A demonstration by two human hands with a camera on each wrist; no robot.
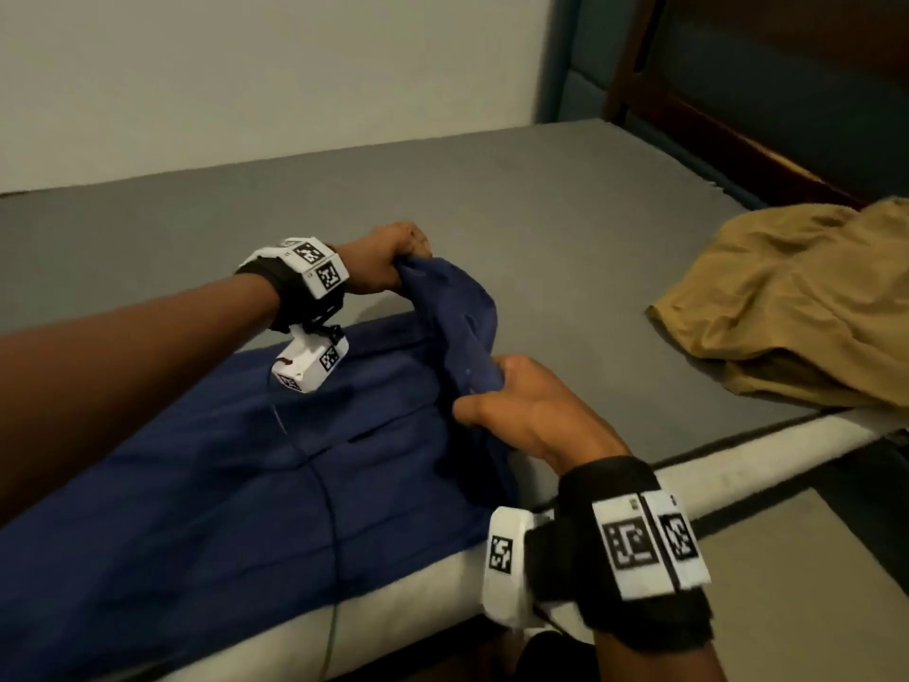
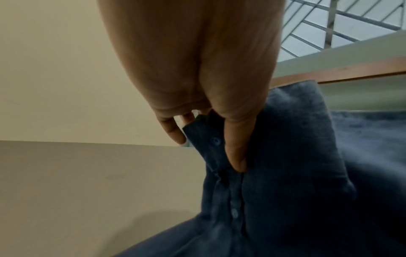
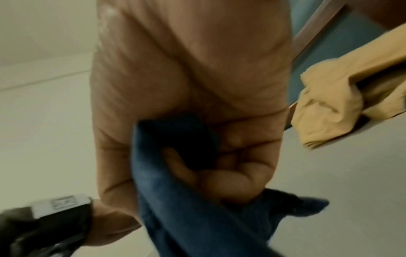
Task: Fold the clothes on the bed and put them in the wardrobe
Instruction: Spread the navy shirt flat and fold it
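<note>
Blue shirt (image 1: 256, 465) lies spread across the near left part of the bed (image 1: 541, 209), its near edge overhanging the pale mattress border. Its right end is raised off the sheet and held between both hands. Left hand (image 1: 388, 260) grasps the far corner of that raised end; the left wrist view shows the thumb (image 2: 236, 144) pressed along the button placket (image 2: 216, 151) with fingers curled behind the cloth. Right hand (image 1: 526, 411) grasps the near corner, palm turned up; the right wrist view shows fingers (image 3: 228, 179) curled round a bunched fold of blue fabric. Both hands sit close together, the cloth draped between them.

Tan garment (image 1: 797, 302) lies crumpled at the right side of the bed, well apart from the shirt, untouched. Headboard (image 1: 767, 100) stands at the far right. Both wrists carry black straps with white marker blocks.
</note>
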